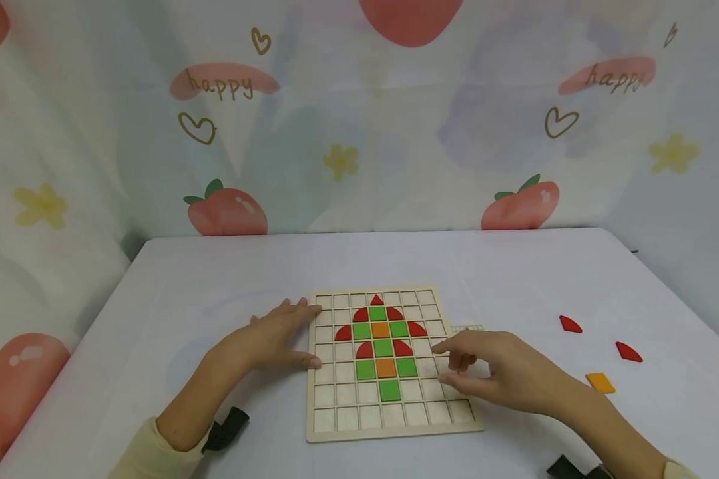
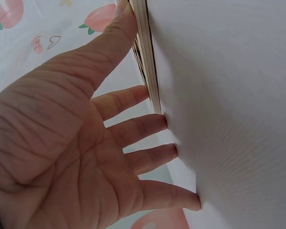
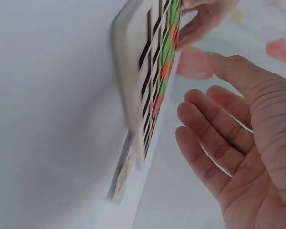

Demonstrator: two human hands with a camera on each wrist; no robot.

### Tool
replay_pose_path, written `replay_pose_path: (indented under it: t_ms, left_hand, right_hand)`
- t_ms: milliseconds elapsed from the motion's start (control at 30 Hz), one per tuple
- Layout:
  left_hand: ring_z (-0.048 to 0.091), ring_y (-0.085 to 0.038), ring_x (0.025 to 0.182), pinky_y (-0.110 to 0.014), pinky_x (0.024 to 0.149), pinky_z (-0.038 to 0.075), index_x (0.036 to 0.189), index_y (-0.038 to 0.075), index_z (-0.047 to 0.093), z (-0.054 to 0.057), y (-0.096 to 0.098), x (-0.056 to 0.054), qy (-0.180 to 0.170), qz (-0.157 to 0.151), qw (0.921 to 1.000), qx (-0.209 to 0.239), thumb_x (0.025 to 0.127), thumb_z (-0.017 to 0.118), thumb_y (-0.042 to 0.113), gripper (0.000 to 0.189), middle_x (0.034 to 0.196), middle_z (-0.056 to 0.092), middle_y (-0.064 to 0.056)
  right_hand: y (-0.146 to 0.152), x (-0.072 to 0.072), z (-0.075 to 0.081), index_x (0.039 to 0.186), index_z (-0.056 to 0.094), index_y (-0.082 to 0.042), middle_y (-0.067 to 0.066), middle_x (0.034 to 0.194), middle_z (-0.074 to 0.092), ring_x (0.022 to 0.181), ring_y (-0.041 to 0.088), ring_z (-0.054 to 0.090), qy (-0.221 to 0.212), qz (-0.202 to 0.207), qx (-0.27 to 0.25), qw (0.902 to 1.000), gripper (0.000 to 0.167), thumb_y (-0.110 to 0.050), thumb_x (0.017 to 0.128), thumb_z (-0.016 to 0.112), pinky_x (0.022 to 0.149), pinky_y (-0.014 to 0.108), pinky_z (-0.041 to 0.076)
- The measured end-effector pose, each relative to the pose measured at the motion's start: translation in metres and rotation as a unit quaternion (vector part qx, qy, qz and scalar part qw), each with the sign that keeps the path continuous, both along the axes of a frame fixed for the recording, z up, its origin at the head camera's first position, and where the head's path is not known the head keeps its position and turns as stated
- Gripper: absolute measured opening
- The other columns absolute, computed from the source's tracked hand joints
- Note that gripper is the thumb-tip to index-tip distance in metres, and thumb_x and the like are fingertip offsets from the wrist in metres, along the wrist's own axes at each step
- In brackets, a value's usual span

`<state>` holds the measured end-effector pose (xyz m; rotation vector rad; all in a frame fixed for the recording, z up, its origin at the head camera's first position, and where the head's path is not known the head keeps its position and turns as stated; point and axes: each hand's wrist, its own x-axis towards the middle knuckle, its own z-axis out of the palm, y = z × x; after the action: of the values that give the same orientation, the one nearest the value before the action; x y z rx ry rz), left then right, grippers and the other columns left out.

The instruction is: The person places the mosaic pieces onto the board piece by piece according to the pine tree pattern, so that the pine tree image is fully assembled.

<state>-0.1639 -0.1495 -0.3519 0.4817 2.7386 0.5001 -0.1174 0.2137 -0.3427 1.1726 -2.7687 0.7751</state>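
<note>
A wooden grid board (image 1: 347, 418) lies on the table, with red, green and orange tiles set in a tree-like pattern in its cells. My left hand (image 1: 278, 336) rests along the board's left edge. In the left wrist view its fingers are spread and straight, and the thumb (image 2: 112, 40) and index fingertip touch the board's side. Over the board's right edge hovers my right hand (image 1: 503, 372). Its fingers (image 3: 202, 155) are loosely bent and apart from the thumb, with nothing between them in the right wrist view. The top piece of the pattern is a red triangle (image 1: 377, 301).
To the right lie two loose red quarter-round tiles (image 1: 570, 324) and an orange-yellow square tile (image 1: 600, 382), near my right forearm. A small gridded card (image 1: 469, 328) pokes out beside the board's right edge. Behind the white table (image 1: 228, 266) hangs a printed curtain (image 1: 395, 133).
</note>
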Motion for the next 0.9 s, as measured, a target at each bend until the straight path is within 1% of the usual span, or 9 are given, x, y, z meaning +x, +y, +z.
replay_pose_path:
  t_ms: [67,133,200,300,433,500,667,733,900]
  left_hand:
    - [0.024,-0.044,0.153,-0.083,0.107,0.023,0.156,0.015,0.044,0.000,0.000,0.000,0.000,0.000,1.0000,-0.002,0.080,0.086,0.046,0.093,0.164,0.033,-0.019]
    - [0.025,-0.044,0.153,-0.083,0.107,0.024,0.156,0.015,0.044,-0.001,-0.001,0.000,-0.001,0.000,1.0000,-0.003,0.079,0.086,0.046,0.093,0.164,0.033,-0.019]
    - [0.024,-0.044,0.153,-0.083,0.107,0.023,0.156,0.015,0.044,-0.001,-0.001,-0.001,-0.001,0.000,1.0000,-0.001,0.079,0.086,0.046,0.093,0.164,0.033,-0.019]
    - [0.023,-0.044,0.153,-0.083,0.108,0.022,0.156,0.015,0.044,-0.001,-0.002,-0.001,-0.004,0.001,1.0000,0.004,0.079,0.086,0.046,0.092,0.164,0.033,-0.018]
    - [0.022,-0.043,0.154,-0.083,0.108,0.020,0.156,0.015,0.044,-0.001,-0.001,-0.001,-0.008,0.003,0.9999,0.008,0.080,0.086,0.046,0.092,0.165,0.031,-0.017]
    - [0.022,-0.043,0.154,-0.083,0.108,0.020,0.156,0.015,0.043,-0.001,-0.001,-0.001,-0.008,0.003,0.9999,0.008,0.080,0.086,0.046,0.092,0.165,0.031,-0.017]
    - [0.022,-0.043,0.154,-0.083,0.108,0.020,0.156,0.015,0.043,0.000,-0.001,-0.001,-0.008,0.003,0.9999,0.005,0.081,0.085,0.045,0.092,0.165,0.031,-0.018]
    - [0.022,-0.044,0.154,-0.083,0.108,0.021,0.156,0.015,0.043,0.001,-0.001,0.000,-0.007,0.003,1.0000,0.003,0.081,0.085,0.046,0.092,0.165,0.031,-0.018]
    - [0.024,-0.044,0.153,-0.083,0.108,0.022,0.156,0.014,0.043,0.001,0.000,0.000,-0.002,0.001,1.0000,-0.002,0.080,0.086,0.047,0.092,0.164,0.033,-0.019]
  right_hand:
    - [0.013,0.001,-0.004,0.122,0.070,-0.018,-0.015,0.103,0.070,0.088,0.003,0.063,0.023,-0.001,-0.035,0.9991,0.039,-0.018,0.086,0.085,0.073,0.022,0.056]
    - [0.025,0.002,-0.007,0.126,0.068,-0.019,-0.009,0.116,0.070,0.100,0.005,0.064,0.045,-0.004,-0.049,0.9978,0.048,-0.015,0.082,0.087,0.077,0.021,0.055]
    - [0.037,0.005,-0.009,0.129,0.066,-0.021,-0.008,0.125,0.068,0.111,0.003,0.061,0.050,-0.017,-0.048,0.9975,0.054,-0.015,0.080,0.089,0.081,0.018,0.054]
    - [0.056,0.011,-0.011,0.129,0.066,-0.024,-0.006,0.133,0.064,0.121,-0.002,0.055,0.052,-0.042,-0.038,0.9970,0.057,-0.018,0.078,0.091,0.088,0.012,0.050]
    - [0.080,0.019,-0.014,0.129,0.066,-0.025,-0.005,0.137,0.060,0.126,-0.007,0.048,0.051,-0.086,-0.021,0.9947,0.060,-0.021,0.075,0.093,0.098,0.003,0.036]
    - [0.093,0.024,-0.016,0.131,0.066,-0.025,-0.007,0.140,0.057,0.130,-0.008,0.043,0.044,-0.109,-0.010,0.9930,0.063,-0.021,0.074,0.094,0.092,0.005,0.040]
    - [0.122,0.034,-0.024,0.134,0.064,-0.025,-0.015,0.145,0.050,0.137,-0.012,0.032,0.030,-0.148,-0.009,0.9885,0.070,-0.016,0.071,0.094,0.093,0.004,0.033]
    - [0.131,0.036,-0.028,0.134,0.064,-0.024,-0.015,0.144,0.051,0.136,-0.012,0.032,0.036,-0.151,-0.010,0.9878,0.071,-0.015,0.070,0.095,0.096,-0.001,0.023]
    - [0.149,0.044,-0.037,0.134,0.064,-0.020,-0.010,0.136,0.059,0.126,-0.013,0.042,0.042,-0.147,-0.010,0.9881,0.075,-0.010,0.067,0.095,0.098,0.000,0.025]
